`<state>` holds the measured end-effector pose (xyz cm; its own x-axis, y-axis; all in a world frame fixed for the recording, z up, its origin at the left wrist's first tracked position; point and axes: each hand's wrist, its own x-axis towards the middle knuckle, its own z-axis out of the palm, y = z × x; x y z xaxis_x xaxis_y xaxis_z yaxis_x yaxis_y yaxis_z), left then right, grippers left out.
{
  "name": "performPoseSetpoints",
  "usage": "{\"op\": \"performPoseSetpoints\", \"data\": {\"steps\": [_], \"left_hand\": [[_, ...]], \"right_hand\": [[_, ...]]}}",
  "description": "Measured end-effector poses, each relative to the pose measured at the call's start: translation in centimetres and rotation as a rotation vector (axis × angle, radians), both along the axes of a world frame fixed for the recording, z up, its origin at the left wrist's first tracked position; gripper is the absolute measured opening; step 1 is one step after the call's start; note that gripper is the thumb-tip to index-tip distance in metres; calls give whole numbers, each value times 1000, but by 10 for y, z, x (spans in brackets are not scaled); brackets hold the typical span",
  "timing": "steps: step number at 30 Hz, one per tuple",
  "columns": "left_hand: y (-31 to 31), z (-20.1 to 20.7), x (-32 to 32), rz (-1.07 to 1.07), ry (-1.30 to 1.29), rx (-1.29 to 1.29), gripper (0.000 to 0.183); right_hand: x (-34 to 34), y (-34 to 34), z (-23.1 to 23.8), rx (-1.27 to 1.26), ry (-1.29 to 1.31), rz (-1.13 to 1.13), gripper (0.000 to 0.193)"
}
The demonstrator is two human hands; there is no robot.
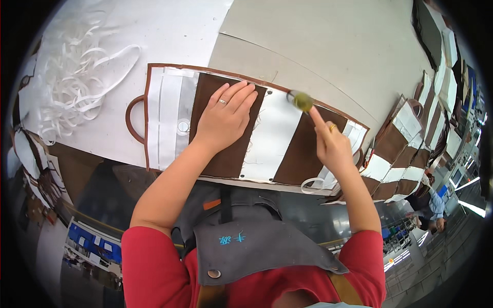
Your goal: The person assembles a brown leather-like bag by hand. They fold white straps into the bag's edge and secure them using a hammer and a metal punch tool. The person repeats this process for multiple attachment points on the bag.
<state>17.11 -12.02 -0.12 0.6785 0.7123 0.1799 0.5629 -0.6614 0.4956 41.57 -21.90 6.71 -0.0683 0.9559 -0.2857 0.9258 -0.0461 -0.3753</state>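
A long fabric bag panel (275,133) in brown and white bands, with brown edging, lies flat across the table. A brown handle loop (132,119) sticks out at its left end. My left hand (226,115) rests flat on the left brown band, fingers stretched toward the far edge. My right hand (331,141) is over the right brown band, closed with the index finger pointing forward. It grips a small tool with a rounded olive-green head (302,101), blurred by motion; its handle is hidden. Dark round dots and loose threads show on the white band.
A tangled heap of white ribbon (77,87) lies on the table (328,41) at the left. Brown and white bag pieces (398,149) are piled at the right edge. Another person (431,205) is in the distance at the right.
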Motion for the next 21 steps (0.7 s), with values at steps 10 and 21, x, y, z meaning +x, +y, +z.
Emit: {"op": "performPoseSetpoints", "data": {"steps": [10,21], "left_hand": [[5,-1,4,-6,47,39,34],[5,-3,4,-39,109,99,35]], "right_hand": [[11,-45,-2,-35,50,-146,61],[76,-104,14,365,178,-768,49]]}}
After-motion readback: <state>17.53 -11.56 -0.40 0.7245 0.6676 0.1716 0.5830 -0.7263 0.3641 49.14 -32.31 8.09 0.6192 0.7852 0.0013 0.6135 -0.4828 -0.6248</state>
